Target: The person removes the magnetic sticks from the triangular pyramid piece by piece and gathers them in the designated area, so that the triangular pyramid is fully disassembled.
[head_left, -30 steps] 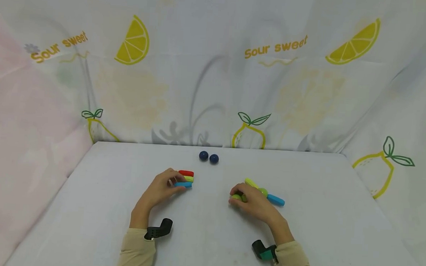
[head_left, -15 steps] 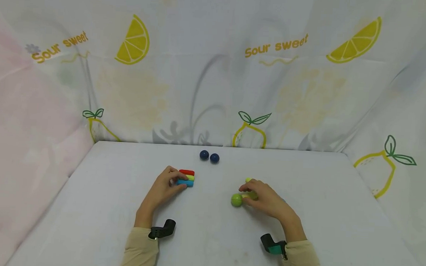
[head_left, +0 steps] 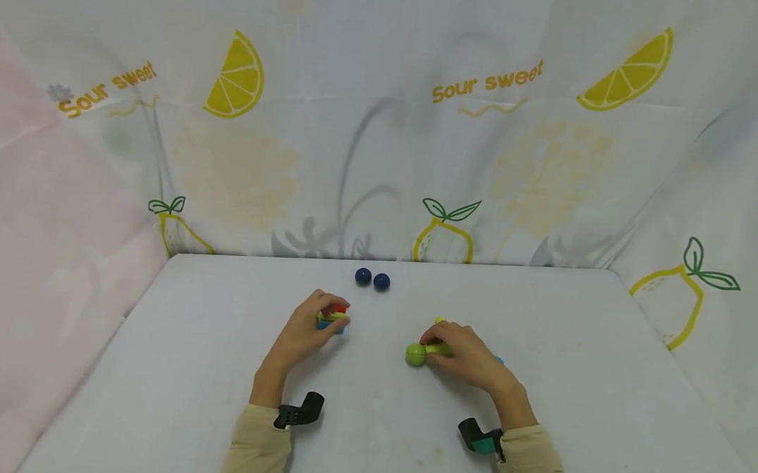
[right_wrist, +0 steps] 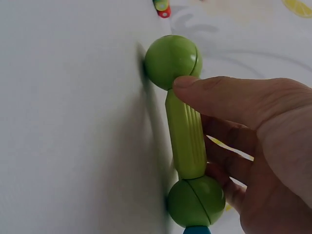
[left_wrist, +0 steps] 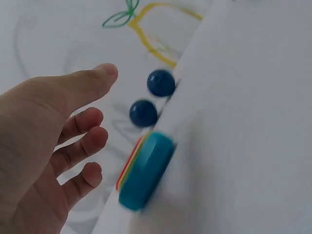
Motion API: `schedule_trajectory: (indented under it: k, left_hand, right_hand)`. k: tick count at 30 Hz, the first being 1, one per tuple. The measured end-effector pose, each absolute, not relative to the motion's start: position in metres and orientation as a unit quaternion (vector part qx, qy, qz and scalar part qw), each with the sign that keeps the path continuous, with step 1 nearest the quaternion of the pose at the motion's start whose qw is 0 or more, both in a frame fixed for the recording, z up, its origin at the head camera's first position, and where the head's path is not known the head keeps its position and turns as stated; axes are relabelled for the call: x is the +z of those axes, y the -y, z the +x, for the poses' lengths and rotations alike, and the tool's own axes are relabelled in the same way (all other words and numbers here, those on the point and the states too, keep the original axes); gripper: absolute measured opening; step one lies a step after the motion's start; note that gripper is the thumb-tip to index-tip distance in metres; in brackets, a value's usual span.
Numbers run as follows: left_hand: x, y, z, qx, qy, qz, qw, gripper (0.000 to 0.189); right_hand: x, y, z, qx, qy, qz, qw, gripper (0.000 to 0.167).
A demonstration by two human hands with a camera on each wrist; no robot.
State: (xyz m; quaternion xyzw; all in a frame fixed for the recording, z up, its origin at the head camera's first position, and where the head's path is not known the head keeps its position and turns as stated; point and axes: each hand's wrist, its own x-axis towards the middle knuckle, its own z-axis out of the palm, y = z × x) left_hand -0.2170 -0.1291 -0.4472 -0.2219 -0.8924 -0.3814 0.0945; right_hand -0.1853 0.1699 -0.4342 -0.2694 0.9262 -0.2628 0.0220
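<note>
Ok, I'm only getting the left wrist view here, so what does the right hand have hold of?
Observer: The right hand is gripping a yellow-green stick.
Operator: My view doesn't show that at all. Is there anything at the ends of it?
Observer: Yes, there's one green ball at the end by the thumb and a second green ball at the other end.
Operator: And does anything come after that second one?
Observer: A blue piece meets it on the side away from the stick, though the bottom edge of the right wrist view cuts most of it off.
</note>
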Motion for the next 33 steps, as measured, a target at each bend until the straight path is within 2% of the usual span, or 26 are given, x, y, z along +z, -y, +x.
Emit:
schedule_trajectory:
  k: [2, 6, 8, 17, 26, 30, 33]
  left_hand:
    - [-0.446, 0.110, -0.214, -0.384, 0.883, -0.261, 0.066, 0.028]
    - [-0.450, 0.071, -0.207, -0.371, 0.866, -0.334, -0.033, 0.037]
    - [-0.455, 0.058, -0.205, -0.350, 0.869, -0.344, -0.057, 0.039]
    - [-0.463, 0.044, -0.197, -0.323, 0.893, -0.313, -0.027, 0.032]
    - [-0.461, 0.048, -0.199, -0.335, 0.886, -0.320, -0.034, 0.026]
    - [-0.459, 0.052, -0.202, -0.366, 0.884, -0.287, -0.043, 0.024]
    - [-0.458, 0.055, -0.205, -0.381, 0.889, -0.251, -0.029, 0.023]
  right_hand:
    - [-0.435, -0.166, -0.185, -0.263, -0.926, -0.272, 0.019, 0.018]
    - [-0.437, -0.163, -0.185, -0.259, -0.928, -0.269, 0.011, 0.017]
    - [-0.437, -0.163, -0.185, -0.259, -0.928, -0.267, 0.005, 0.017]
    - [-0.441, -0.163, -0.186, -0.256, -0.926, -0.278, -0.009, 0.016]
    - [-0.442, -0.162, -0.188, -0.250, -0.920, -0.300, -0.011, 0.015]
    - [-0.442, -0.162, -0.188, -0.246, -0.919, -0.310, -0.006, 0.013]
    - [-0.443, -0.161, -0.188, -0.247, -0.917, -0.313, -0.001, 0.011]
